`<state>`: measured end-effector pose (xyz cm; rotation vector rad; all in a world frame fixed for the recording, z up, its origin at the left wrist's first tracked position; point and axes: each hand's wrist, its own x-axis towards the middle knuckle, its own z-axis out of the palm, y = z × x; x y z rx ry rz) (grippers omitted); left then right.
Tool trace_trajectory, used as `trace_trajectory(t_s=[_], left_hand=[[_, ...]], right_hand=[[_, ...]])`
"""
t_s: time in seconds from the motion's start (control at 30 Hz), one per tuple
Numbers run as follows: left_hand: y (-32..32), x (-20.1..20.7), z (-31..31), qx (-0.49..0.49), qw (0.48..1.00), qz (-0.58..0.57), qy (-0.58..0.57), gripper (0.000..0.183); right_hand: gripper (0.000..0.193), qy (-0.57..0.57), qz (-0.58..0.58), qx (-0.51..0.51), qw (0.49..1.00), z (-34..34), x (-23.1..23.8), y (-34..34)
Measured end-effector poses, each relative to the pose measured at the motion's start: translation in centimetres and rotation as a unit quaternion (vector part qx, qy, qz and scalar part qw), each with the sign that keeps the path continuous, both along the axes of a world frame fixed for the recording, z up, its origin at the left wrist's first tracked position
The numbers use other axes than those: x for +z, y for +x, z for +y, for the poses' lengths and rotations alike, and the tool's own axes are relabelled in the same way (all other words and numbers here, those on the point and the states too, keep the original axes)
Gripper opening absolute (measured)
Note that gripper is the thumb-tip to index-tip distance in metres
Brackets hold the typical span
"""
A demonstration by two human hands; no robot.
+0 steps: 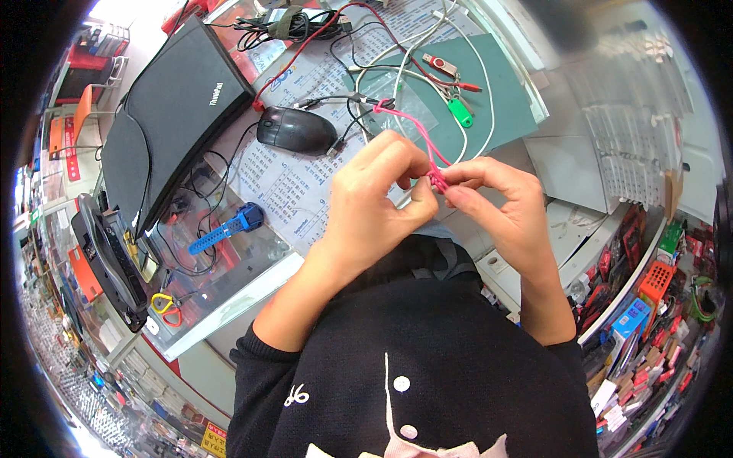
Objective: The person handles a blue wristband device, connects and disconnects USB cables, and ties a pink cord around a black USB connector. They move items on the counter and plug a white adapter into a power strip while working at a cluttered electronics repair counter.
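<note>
Between the fingertips of both hands is a knotted pink cord (437, 182), held just in front of my body. My left hand (382, 187) pinches the knot from the left, fingers curled. From the right, my right hand (500, 202) grips the same knot between thumb and forefinger. A looped length of the cord runs up and away over the desk, its far end lying by some black cable ends. Beyond it, a green key tag (460, 113) and a red and silver USB stick (440, 66) rest on a dark green mat (504, 99).
A closed black laptop (179, 114) and a black mouse (296, 130) are on the glass desk at left. Nearer are a blue wristwatch (227, 229), a desk phone (111, 256) and yellow-and-red scissors (166, 309). White cables (489, 61) loop across the mat. Packed shelves (649, 328) stand at right.
</note>
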<state>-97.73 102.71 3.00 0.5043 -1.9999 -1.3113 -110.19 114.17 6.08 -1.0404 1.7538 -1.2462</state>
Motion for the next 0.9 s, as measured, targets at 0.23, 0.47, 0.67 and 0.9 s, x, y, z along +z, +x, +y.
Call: trace_trajectory(t_s=[0.23,0.47,0.67,0.9], left_hand=[[0.7,-0.5,0.3,-0.048,0.997,0.02,-0.055,0.016],[0.0,-2.0,1.3,0.035,0.863,0.279,0.42,0.007],[0.6,-2.2,0.1,-0.061,0.85,0.232,0.469,0.009],[1.6,-0.8,-2.0,-0.118,0.992,0.051,0.018,0.01]], right_hand=[[0.011,-0.006,-0.089,-0.012,0.996,-0.3,-0.2,0.5],[0.01,-0.056,-0.399,-0.102,0.909,-1.2,-1.2,1.8],[0.009,-0.054,-0.17,-0.076,0.981,-0.6,-0.6,1.9],[0.012,-0.105,-0.227,-0.054,0.967,-0.5,-0.4,-0.4]])
